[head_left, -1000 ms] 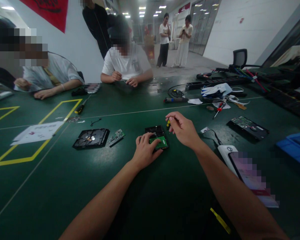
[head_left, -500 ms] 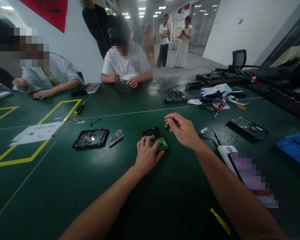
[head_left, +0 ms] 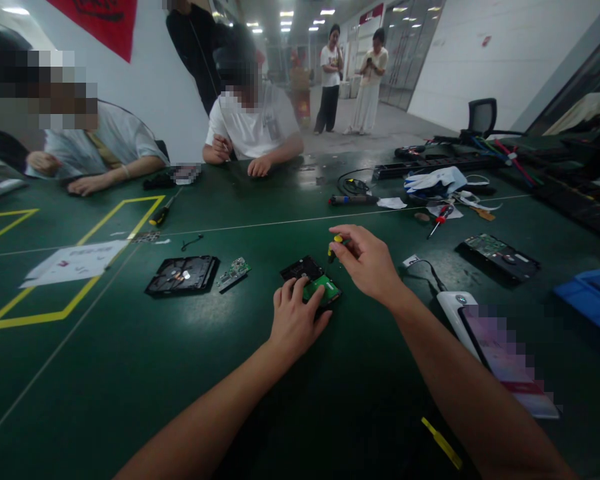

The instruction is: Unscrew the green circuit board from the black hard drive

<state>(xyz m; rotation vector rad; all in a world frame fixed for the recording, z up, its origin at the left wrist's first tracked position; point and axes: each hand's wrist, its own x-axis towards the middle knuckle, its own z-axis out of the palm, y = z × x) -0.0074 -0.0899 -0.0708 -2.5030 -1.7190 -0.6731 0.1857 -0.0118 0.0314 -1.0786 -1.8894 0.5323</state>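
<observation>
In front of me on the green table lies a hard drive (head_left: 304, 268) with its green circuit board (head_left: 327, 293) facing up. My left hand (head_left: 296, 310) rests on its near side, fingers spread, fingertips touching the board. Just right of the drive, my right hand (head_left: 364, 260) pinches a small screwdriver (head_left: 334, 248) with a yellow and black handle, held roughly upright. Its tip is too small to make out. To the left lie a loose circuit board (head_left: 235, 274) and another hard drive (head_left: 183, 275).
A third hard drive (head_left: 500, 257), a blue bin (head_left: 590, 300) and a white power bank with a phone (head_left: 510, 360) are on the right. Farther back lie a red screwdriver (head_left: 441, 220) and a pen-shaped electric driver (head_left: 353, 200). Two people sit across the table.
The hard drive has turned slightly under my left hand, whose fingers have spread a little. The screwdriver in my right hand stands more upright. The seated person opposite has moved their hands apart.
</observation>
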